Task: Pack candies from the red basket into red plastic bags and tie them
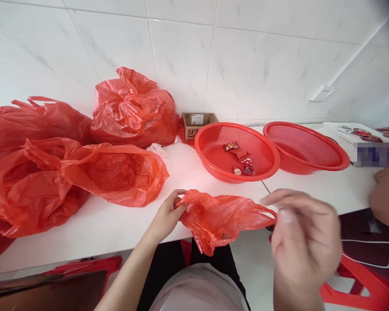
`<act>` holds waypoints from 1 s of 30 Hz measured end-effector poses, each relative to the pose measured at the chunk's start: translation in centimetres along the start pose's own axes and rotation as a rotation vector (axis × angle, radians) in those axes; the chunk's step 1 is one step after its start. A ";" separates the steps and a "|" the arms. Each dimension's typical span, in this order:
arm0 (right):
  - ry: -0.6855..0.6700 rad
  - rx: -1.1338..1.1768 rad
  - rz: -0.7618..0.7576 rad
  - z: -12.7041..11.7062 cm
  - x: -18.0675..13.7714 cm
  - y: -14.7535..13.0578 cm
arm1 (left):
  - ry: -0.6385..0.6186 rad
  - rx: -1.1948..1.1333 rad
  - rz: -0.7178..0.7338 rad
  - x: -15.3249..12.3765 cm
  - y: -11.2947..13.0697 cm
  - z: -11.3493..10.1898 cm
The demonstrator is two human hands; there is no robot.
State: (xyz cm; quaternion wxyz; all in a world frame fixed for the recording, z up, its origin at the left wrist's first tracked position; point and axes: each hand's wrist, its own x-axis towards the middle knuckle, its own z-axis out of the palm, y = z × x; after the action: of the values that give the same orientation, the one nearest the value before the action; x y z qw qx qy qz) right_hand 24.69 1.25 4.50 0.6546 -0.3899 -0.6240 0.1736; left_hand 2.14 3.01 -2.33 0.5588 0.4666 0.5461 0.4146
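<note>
A red plastic bag is stretched between my two hands above the table's front edge. My left hand grips its left end, with the thumb and fingers closed on the plastic. At the other end, my right hand pinches the bag at its handle loops; this hand is slightly blurred. Whether anything lies inside the bag is hidden by its folds. Just behind it sits a red plastic basket holding several small wrapped packets.
Full red bags and an opened red bag crowd the white table at left. A small cardboard box stands by the wall. At right are a second red basket, a white tray and another person's arm.
</note>
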 end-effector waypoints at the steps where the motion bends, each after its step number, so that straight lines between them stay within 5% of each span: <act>1: -0.189 -0.023 -0.022 0.7 -0.3 -0.5 | -0.018 -0.058 -0.019 0.0 0.1 0.2; 5: -0.970 -0.390 0.093 3.3 -1.9 2.7 | -0.091 -0.402 -0.093 -0.4 0.0 -0.6; 8: -1.196 -0.671 0.143 3.3 -2.1 6.8 | 0.029 -0.695 -0.111 -0.6 -0.4 -2.8; 13: -1.213 -0.915 0.129 0.8 1.2 8.3 | 0.196 -0.713 -0.017 -1.2 -0.9 -5.5; 19: -1.280 -1.081 0.151 0.3 4.3 7.7 | 0.067 0.450 0.214 -1.7 -2.2 -3.2; 22: -1.333 -1.076 0.102 0.8 4.1 8.3 | 0.173 0.784 0.161 -1.3 -3.1 -1.9; 26: -1.402 -0.916 0.092 0.6 3.8 8.1 | 0.347 0.790 0.144 -0.9 -3.5 -1.5; 30: -1.316 -0.339 0.255 -0.5 6.0 6.5 | 0.308 0.674 0.186 -1.3 -2.6 -1.9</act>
State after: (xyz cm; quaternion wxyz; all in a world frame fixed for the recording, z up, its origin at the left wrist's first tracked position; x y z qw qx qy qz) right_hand 27.85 9.49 3.93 0.0445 -0.3707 -0.8592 0.3498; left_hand 0.06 1.31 -4.54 0.2456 0.6040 0.6847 0.3258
